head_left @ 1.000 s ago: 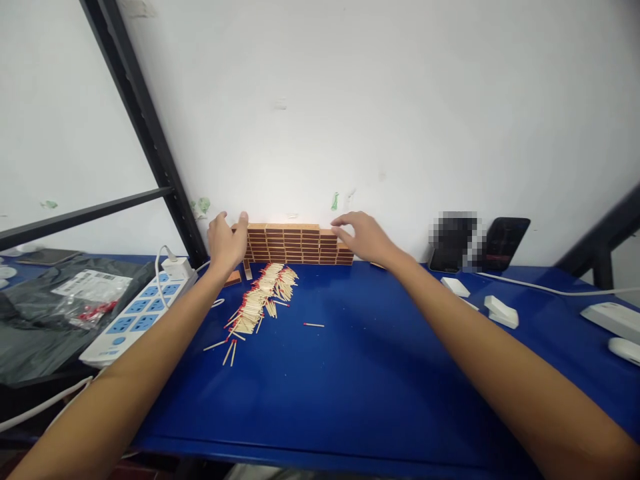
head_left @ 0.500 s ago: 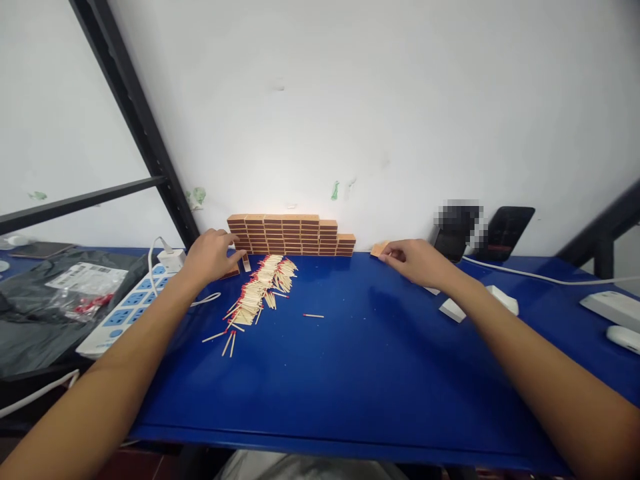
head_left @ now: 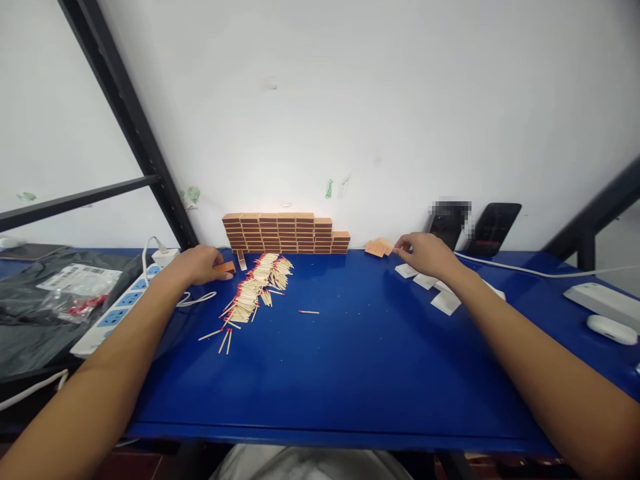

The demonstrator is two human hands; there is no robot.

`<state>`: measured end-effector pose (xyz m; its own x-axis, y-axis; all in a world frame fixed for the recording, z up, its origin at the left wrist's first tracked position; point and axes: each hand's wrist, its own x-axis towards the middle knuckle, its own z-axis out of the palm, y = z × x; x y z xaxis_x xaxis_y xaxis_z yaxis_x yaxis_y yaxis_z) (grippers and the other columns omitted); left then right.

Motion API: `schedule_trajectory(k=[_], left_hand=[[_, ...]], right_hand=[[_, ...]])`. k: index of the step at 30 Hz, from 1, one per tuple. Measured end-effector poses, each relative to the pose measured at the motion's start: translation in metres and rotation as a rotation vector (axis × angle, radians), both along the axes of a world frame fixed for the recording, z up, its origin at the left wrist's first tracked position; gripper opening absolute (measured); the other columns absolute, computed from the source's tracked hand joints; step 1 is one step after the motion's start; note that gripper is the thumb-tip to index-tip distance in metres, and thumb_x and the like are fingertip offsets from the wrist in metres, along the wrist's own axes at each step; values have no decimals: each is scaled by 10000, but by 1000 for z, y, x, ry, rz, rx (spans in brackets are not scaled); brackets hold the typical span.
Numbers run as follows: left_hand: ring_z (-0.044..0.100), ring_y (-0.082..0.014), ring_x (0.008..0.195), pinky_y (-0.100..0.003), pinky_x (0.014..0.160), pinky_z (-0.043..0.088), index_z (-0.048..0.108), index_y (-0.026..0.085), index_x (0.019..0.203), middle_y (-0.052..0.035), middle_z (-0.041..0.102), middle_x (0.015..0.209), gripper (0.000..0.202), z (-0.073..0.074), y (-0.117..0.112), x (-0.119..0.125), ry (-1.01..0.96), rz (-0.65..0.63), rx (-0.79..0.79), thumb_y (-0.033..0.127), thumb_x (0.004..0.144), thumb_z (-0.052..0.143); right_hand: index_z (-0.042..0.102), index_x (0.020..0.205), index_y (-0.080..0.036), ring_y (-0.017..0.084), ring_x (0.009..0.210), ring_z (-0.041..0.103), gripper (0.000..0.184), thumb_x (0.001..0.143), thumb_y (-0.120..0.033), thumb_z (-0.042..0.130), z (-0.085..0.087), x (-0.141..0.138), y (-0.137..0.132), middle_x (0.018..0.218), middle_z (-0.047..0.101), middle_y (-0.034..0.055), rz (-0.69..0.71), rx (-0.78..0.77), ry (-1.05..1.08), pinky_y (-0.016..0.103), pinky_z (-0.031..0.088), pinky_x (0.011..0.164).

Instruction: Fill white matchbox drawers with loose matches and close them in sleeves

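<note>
My left hand is closed around an orange-brown matchbox low over the blue table, left of a stepped wall of stacked matchboxes. A small upright matchbox piece leans just in front of the wall's left end. Farther right, my right hand has its fingertips pinched at the right edge of thin orange matchbox sleeves. Beneath and beside that hand lie white matchbox trays. A long heap of red-tipped matches spreads in front of the wall, and one loose match lies apart.
A white power strip with a plugged-in charger and a dark plastic bag are at the left. Two dark phones lean against the back wall. A white cable and white devices lie at the right.
My left hand has moved down from the matchbox wall's left end onto a matchbox. My right hand has shifted slightly right, exposing more of the orange sleeves. The view has shifted a little.
</note>
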<state>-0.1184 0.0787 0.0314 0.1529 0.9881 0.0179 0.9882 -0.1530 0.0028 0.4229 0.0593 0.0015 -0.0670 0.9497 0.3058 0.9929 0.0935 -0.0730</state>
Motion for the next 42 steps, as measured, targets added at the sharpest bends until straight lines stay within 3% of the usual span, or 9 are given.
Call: schedule_trajectory(k=[4,10,15,22,27,30,33,37,42], left_hand=[[689,-323,652,-357,594,441,636,271,578,-100,726,671,486,-1,2,-2,-15,-23,-27,744,540,738],[708,-351,704,-385,656,467,662,269,604,-104,717,689,396,2,2,-2,-25,43,-9,645,562,778],[715,-356,792,-376,695,487,737,277,728,-121,772,831,346,1,1,-2,-9,55,-7,593,588,761],[714,-413,939,-426,807,524,745,244,808,-146,768,918,377,5,-7,3,-18,14,195,594,666,754],[660,-383,1121,-478,983,504,780,239,881,-126,769,1034,196,12,-32,47,-129,-180,408,378,851,646],[658,-320,1153,-459,1056,489,763,250,1186,-100,756,1200,382,6,-55,87,-378,-464,360,484,898,673],[651,-308,1175,-449,1036,510,717,274,1315,-104,732,1260,557,-5,-74,116,-483,-588,270,619,877,710],[682,-279,1086,-415,949,542,752,290,1255,-81,762,1179,491,-9,-79,123,-510,-680,244,605,880,730],[711,-253,1005,-379,904,541,780,255,1155,-62,788,1118,418,5,-71,107,-554,-605,278,538,848,780]], right_hand=[[770,987,-193,265,878,694,291,933,-384,557,1,4,2,990,780,108,19,37,-11,351,474,709],[768,1107,-165,279,951,712,402,877,-471,647,11,21,-1,1066,777,129,72,-211,-16,362,531,802],[751,1252,-240,321,1117,696,569,688,-297,792,10,36,-3,1214,757,121,102,-358,4,389,564,887],[794,984,-211,283,961,733,256,750,-313,772,10,23,-1,1045,796,93,102,-354,20,347,555,800],[775,992,-194,272,840,710,326,831,-474,727,19,-22,-20,958,780,96,230,-198,87,349,524,737],[753,1106,-200,258,872,693,331,878,-428,678,18,-69,-40,951,759,80,458,-22,196,360,523,809],[725,1194,-201,229,829,673,360,926,-431,658,13,-116,-58,944,746,73,593,5,284,343,513,769],[693,1232,-194,213,876,663,349,935,-378,684,11,-157,-67,1027,743,77,714,28,324,332,489,783],[705,1151,-195,183,844,629,258,920,-309,713,18,-181,-59,963,723,50,759,1,368,304,443,736]])
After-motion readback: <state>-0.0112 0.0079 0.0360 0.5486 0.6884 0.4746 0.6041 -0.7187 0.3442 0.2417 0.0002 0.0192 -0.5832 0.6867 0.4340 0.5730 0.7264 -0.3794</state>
